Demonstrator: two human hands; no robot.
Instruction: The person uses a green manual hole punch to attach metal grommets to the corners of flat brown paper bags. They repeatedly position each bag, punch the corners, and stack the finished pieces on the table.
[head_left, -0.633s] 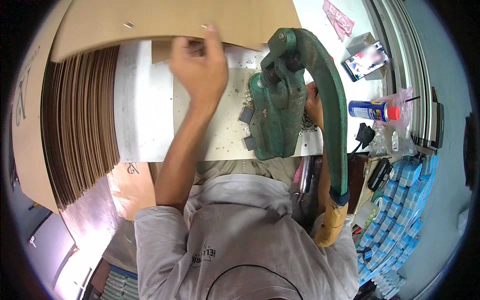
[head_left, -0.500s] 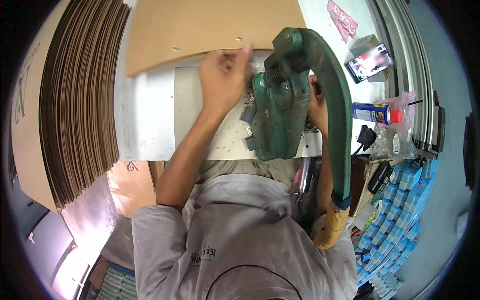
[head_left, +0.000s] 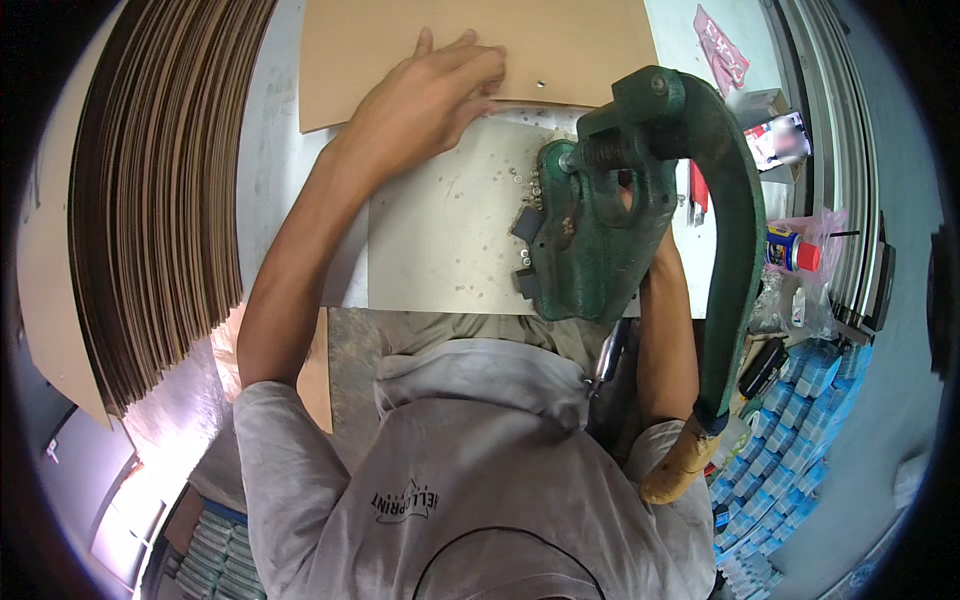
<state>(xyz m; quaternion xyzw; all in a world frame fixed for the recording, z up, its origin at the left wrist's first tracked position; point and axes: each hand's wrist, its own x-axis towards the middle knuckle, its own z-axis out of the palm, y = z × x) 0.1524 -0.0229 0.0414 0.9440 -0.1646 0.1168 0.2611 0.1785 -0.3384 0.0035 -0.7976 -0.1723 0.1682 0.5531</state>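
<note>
My left hand (head_left: pixel 430 95) lies over the near edge of a brown cardboard sheet (head_left: pixel 570 45), fingers stretched out and apart. A small metal eyelet (head_left: pixel 541 84) sits in the sheet near that edge, right of my fingertips. Beside it stands a green cast-metal hand press (head_left: pixel 590 250), its long curved lever ending in a worn yellowish-brown grip (head_left: pixel 680 465). Behind the press, my right hand (head_left: pixel 640 205) is mostly hidden, and its fingers cannot be made out. Loose metal rings (head_left: pixel 535 190) lie along the press's left side, near two dark blocks (head_left: pixel 527 224).
A tall stack of cardboard sheets (head_left: pixel 165 190) stands at the left. On the right lie a phone (head_left: pixel 778 140), a blue spray can with a red cap (head_left: pixel 785 248), a red-handled tool (head_left: pixel 698 190) and a pink wrapper (head_left: pixel 722 48). Blue-wrapped packs (head_left: pixel 790 440) are piled lower right.
My left hand has moved left and away from the press, its fingers spreading over the cardboard. The sheet's left corner sits flatter and slightly farther off. The whole view has shifted.
</note>
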